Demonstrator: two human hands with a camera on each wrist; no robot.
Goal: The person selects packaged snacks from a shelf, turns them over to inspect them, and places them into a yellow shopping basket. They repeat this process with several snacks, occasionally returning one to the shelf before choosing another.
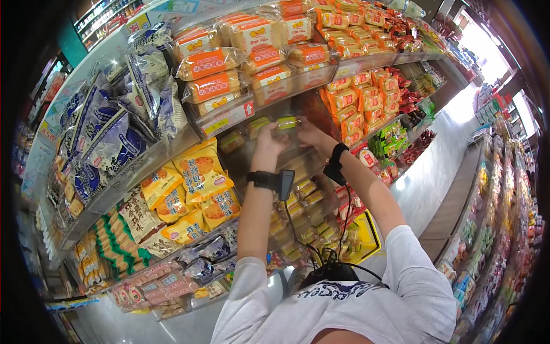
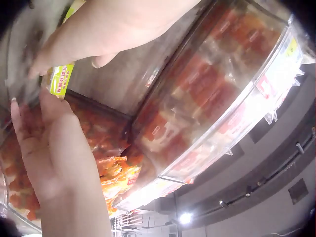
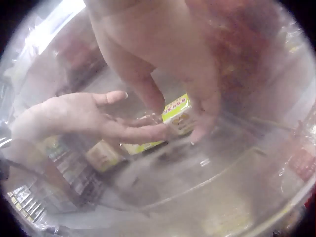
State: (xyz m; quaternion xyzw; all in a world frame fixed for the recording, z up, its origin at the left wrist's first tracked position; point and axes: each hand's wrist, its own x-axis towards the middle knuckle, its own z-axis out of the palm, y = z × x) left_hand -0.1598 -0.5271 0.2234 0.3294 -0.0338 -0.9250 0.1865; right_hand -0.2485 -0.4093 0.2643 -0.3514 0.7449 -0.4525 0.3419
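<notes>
1 pkt in R hand, long axis crosswise, twd L hand

The shelf-edge price tag seems to read 9.90, and the red sign beside it bears a white upward arrow. Pink Chinese characters line the green-edged pack, too blurred to read surely. Blue Chinese characters mark the yellow bags; dark lettering on the white shirt is illegible.
</notes>
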